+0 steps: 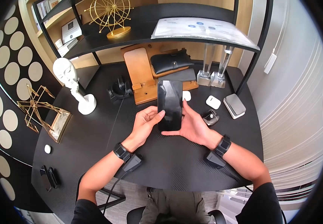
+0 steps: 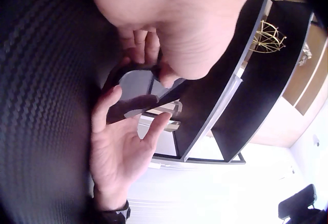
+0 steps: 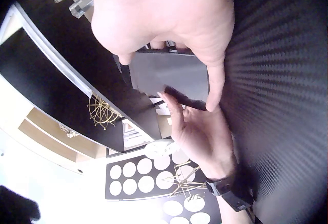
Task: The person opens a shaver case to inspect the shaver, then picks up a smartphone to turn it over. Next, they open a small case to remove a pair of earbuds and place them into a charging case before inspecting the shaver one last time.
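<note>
A black smartphone (image 1: 170,106) is held up over the desk, its dark glossy screen facing the person. My left hand (image 1: 145,122) grips its left edge, the thumb lying on the screen and the fingers behind. My right hand (image 1: 197,125) holds the opposite side, with the thumb up along the edge and the little finger stretched under the bottom end. In the right wrist view, other right fingers show behind the phone (image 3: 169,75). The left wrist view has the left hand (image 2: 179,29) close in front, covering part of the phone (image 2: 136,88).
Behind the phone stands a wooden dock (image 1: 141,71) with a black pouch (image 1: 170,61). A white earbud case (image 1: 213,102), a dark metallic gadget (image 1: 210,117) and stacked boxes (image 1: 235,105) lie right. A white head sculpture (image 1: 83,102) and a gold wheel model (image 1: 58,123) stand left. A shelf (image 1: 142,39) overhangs the back.
</note>
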Demonstrator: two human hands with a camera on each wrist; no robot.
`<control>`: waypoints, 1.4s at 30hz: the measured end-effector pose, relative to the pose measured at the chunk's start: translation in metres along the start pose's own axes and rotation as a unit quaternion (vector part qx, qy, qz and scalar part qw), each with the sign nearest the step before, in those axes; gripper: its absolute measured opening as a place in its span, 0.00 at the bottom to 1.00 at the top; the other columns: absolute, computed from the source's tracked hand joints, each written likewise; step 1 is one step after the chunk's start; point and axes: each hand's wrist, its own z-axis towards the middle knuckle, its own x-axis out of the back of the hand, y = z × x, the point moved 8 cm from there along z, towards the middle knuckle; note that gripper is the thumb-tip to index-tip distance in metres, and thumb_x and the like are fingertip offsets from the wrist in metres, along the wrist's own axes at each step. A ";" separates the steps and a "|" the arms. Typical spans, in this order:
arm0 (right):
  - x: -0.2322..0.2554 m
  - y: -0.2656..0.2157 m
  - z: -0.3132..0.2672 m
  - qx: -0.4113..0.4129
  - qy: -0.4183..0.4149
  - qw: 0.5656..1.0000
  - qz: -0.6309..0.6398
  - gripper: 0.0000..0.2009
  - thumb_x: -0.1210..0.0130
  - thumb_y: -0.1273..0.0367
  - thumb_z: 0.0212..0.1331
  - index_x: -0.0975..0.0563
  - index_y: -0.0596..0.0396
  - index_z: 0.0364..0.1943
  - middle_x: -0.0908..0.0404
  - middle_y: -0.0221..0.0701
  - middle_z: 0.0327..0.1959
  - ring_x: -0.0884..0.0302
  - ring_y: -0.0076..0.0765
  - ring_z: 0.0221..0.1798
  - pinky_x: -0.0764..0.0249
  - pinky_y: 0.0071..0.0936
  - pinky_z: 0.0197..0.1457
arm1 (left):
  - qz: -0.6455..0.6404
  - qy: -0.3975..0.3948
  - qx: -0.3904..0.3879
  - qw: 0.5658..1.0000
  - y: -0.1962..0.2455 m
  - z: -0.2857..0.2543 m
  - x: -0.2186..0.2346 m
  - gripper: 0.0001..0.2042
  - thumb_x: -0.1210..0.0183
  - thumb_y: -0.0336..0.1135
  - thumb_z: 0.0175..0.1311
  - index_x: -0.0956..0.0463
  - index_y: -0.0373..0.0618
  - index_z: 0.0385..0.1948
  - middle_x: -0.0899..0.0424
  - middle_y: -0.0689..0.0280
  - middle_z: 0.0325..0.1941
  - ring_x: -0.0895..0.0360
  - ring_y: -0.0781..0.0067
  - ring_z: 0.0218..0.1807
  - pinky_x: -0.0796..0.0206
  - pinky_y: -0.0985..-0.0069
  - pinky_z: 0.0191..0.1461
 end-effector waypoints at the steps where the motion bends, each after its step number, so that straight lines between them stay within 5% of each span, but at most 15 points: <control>1: 0.000 0.000 0.000 -0.003 0.000 1.000 0.003 0.32 0.61 0.44 0.76 0.39 0.52 0.72 0.33 0.38 0.69 0.34 0.44 0.72 0.34 0.66 0.72 | 0.003 0.007 0.005 1.000 -0.002 0.000 0.002 0.07 0.39 0.30 0.73 0.19 0.38 0.45 0.14 0.67 0.47 0.20 0.83 0.50 0.30 0.82 0.57; 12: 0.012 0.003 0.004 0.049 0.008 0.998 -0.028 0.25 0.51 0.63 0.76 0.41 0.56 0.71 0.35 0.38 0.65 0.32 0.51 0.71 0.28 0.55 0.71 | 0.037 0.137 -0.037 0.989 0.007 0.001 0.037 0.11 0.40 0.31 0.73 0.18 0.33 0.49 0.12 0.64 0.48 0.19 0.80 0.48 0.30 0.81 0.57; 15: 0.009 0.003 0.002 0.053 0.000 0.995 -0.085 0.25 0.51 0.65 0.76 0.42 0.58 0.71 0.36 0.44 0.68 0.25 0.55 0.66 0.27 0.46 0.71 | 0.095 0.210 -0.089 0.969 0.030 0.005 0.060 0.09 0.37 0.30 0.71 0.17 0.34 0.46 0.12 0.67 0.42 0.20 0.84 0.42 0.31 0.83 0.50; 18: 0.011 0.003 0.002 0.053 0.003 0.995 -0.090 0.21 0.52 0.67 0.76 0.37 0.55 0.69 0.33 0.45 0.67 0.27 0.57 0.67 0.28 0.49 0.72 | 0.112 0.258 -0.122 0.952 0.049 0.011 0.077 0.07 0.37 0.30 0.70 0.16 0.35 0.41 0.16 0.74 0.36 0.26 0.89 0.37 0.35 0.86 0.44; 22: 0.012 0.004 0.003 0.048 0.002 0.995 -0.092 0.20 0.52 0.67 0.76 0.36 0.56 0.68 0.32 0.45 0.66 0.26 0.55 0.66 0.26 0.49 0.70 | 0.135 0.259 -0.096 0.952 0.067 0.036 0.088 0.09 0.37 0.31 0.70 0.16 0.34 0.45 0.15 0.75 0.36 0.26 0.89 0.37 0.36 0.87 0.43; 26: 0.013 0.004 0.005 0.048 -0.020 0.995 -0.089 0.20 0.50 0.68 0.75 0.36 0.59 0.66 0.32 0.44 0.64 0.22 0.48 0.61 0.22 0.44 0.67 | 0.141 0.281 -0.103 0.944 0.075 0.072 0.111 0.09 0.34 0.33 0.68 0.15 0.36 0.43 0.18 0.77 0.31 0.35 0.90 0.28 0.46 0.84 0.32; 42: 0.015 0.006 0.006 0.055 -0.020 0.993 -0.100 0.19 0.48 0.66 0.74 0.33 0.58 0.63 0.30 0.42 0.60 0.21 0.41 0.58 0.21 0.40 0.64 | 0.222 0.287 -0.146 0.920 0.066 0.113 0.129 0.16 0.27 0.31 0.60 0.17 0.30 0.46 0.12 0.65 0.39 0.21 0.83 0.35 0.30 0.82 0.42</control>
